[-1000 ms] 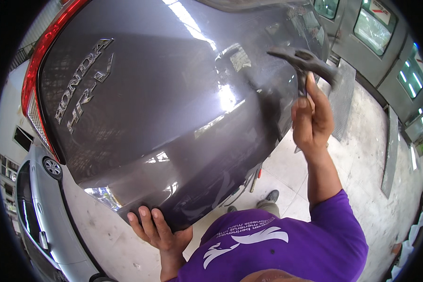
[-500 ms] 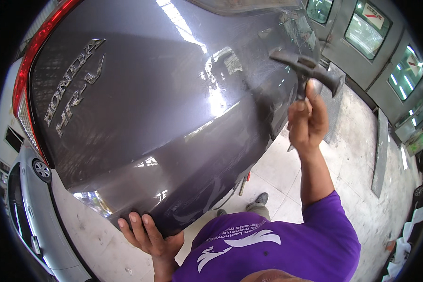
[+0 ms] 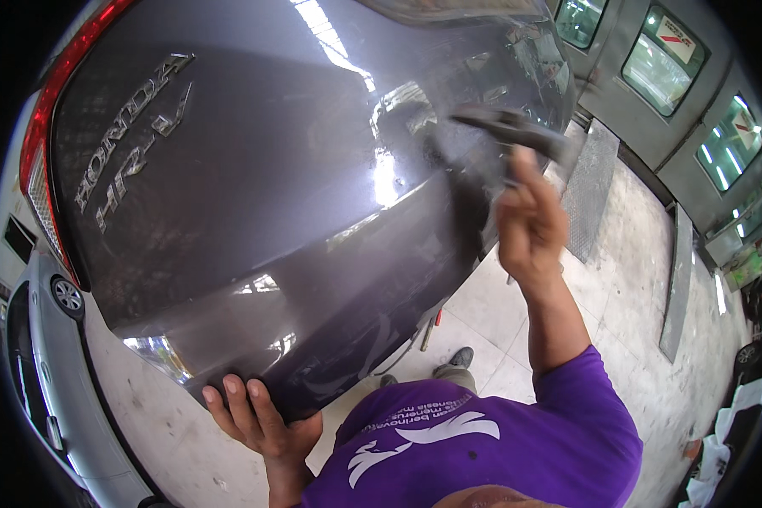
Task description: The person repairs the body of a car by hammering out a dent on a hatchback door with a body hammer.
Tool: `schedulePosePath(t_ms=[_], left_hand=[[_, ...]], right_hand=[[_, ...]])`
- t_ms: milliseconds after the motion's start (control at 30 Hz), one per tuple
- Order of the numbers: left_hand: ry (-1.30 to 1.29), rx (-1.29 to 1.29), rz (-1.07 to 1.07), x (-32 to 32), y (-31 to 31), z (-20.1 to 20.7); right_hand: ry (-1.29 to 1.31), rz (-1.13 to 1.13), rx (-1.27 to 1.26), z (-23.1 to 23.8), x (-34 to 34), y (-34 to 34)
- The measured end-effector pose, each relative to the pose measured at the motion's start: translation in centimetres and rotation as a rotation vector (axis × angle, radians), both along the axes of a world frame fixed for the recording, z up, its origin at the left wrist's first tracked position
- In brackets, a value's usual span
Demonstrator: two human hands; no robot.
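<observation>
A glossy dark grey car tailgate (image 3: 271, 161) with chrome lettering and dents fills the middle of the view. My left hand (image 3: 258, 423) grips its lower edge at the near left, fingers spread over the painted face; the thumb is partly hidden. In my right hand (image 3: 531, 222), closed round the handle, is a dark hammer (image 3: 516, 131), blurred by motion. Its head hangs over the right part of the tailgate, with the pointed end toward the panel's middle. Whether it touches the metal I cannot tell.
A red tail light (image 3: 46, 127) borders the tailgate on the left. Beyond it stands a silver car (image 3: 68, 381). Grey doors with windows (image 3: 665, 59) line the far right. A metal ramp plate (image 3: 594, 182) and a long strip (image 3: 677, 284) lie on the pale floor (image 3: 626, 279).
My right hand has swung the hammer left and slightly down across the tailgate. My left hand keeps its hold on the edge. The whole view has shifted slightly.
</observation>
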State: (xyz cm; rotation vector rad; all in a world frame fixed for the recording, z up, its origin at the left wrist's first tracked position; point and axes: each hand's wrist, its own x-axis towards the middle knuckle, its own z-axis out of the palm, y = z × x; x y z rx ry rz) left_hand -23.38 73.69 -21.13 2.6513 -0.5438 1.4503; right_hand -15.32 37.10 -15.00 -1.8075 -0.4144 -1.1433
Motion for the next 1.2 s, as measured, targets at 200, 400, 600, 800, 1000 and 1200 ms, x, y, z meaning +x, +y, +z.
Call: schedulePosePath(t_ms=[200, 400, 600, 800, 1000, 1200], left_hand=[[0.028, -0.015, -0.004, -0.1, -0.2, -0.2], [-0.008, -0.010, 0.002, 0.2, -0.3, 0.1], [0.026, 0.011, -0.014, -0.2, -0.4, 0.5], [0.250, 0.162, 0.148, -2.4, -0.1, 4.1], [0.224, 0.380, 0.023, 2.6, -7.2, 14.0], [0.105, 0.622, -0.035, 10.4, -15.9, 21.2]], right_hand=[[-0.026, -0.005, 0.053, -0.1, 0.0, -0.1], [0.046, 0.028, 0.136, 0.3, -0.1, -0.6], [0.219, 0.011, 0.010, 1.8, -0.7, -0.6], [0.311, 0.341, 0.494, 1.2, -3.0, -2.8], [0.394, 0.451, 0.651, -0.8, -4.7, -6.9], [0.505, 0.559, 0.462, -4.2, -4.8, -11.7]])
